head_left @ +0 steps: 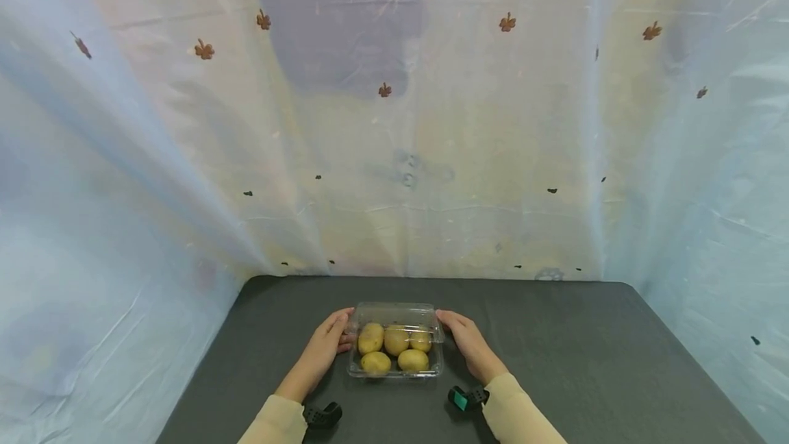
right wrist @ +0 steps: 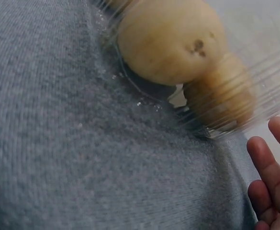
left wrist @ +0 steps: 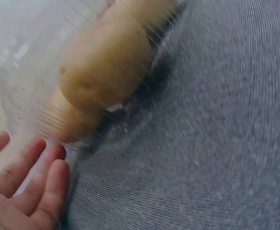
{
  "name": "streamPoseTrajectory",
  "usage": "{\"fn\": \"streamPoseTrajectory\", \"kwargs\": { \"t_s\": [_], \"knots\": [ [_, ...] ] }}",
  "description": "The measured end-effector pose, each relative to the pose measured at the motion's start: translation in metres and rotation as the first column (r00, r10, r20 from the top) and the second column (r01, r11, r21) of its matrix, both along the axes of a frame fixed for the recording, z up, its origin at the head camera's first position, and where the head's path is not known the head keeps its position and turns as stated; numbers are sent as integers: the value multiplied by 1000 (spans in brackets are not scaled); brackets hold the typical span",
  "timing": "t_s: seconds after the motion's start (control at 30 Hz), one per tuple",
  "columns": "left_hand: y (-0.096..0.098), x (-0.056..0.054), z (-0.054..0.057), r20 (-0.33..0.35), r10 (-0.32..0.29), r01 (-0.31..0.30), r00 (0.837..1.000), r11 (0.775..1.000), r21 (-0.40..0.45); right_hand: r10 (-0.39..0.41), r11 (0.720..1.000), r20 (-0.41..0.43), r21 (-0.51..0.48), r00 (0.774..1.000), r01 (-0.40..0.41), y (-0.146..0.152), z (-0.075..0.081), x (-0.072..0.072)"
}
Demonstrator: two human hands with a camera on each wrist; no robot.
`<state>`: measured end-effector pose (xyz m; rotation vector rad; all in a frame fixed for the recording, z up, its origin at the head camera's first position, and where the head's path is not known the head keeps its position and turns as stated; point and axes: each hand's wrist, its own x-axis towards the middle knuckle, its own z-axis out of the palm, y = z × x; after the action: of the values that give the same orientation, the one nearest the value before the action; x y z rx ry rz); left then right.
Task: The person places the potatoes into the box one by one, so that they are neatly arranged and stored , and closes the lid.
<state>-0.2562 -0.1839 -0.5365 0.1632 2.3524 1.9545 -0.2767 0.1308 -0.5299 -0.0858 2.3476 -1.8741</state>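
Observation:
A clear plastic box (head_left: 394,310) with several yellow potatoes (head_left: 396,340) inside sits on the dark table in the head view. My left hand (head_left: 325,348) is at the box's left side, fingertips right at its wall. On the opposite side, my right hand (head_left: 470,344) has its fingertips by the far right corner. The left wrist view shows relaxed, slightly spread left fingers (left wrist: 53,187) beside the ribbed plastic, with potatoes (left wrist: 106,62) behind it. In the right wrist view, the right fingers (right wrist: 266,165) extend close to the box's ribbed end, near a dark-spotted potato (right wrist: 173,43).
The dark grey cloth-covered table (head_left: 555,348) extends on both sides of the box. Pale plastic sheeting (head_left: 468,142) with leaf prints hangs behind the table and along its sides. Black wrist straps (head_left: 323,416) stick out near both sleeves.

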Motion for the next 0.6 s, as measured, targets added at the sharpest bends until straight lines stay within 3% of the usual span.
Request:
{"fn": "streamPoseTrajectory", "kwargs": {
  "t_s": [0.17,0.3,0.6],
  "knots": [
    [-1,8,9,62,-48,45,997,998,45,33,999,-18,16,999,-33,0,-1,0],
    [0,15,16,100,-56,54,993,998,26,47,998,-34,48,998,-45,1,-1,2],
    [0,27,15,134,-83,80,987,996,28,-24,989,-12,146,1000,25,-7,6,19]
  ]
}}
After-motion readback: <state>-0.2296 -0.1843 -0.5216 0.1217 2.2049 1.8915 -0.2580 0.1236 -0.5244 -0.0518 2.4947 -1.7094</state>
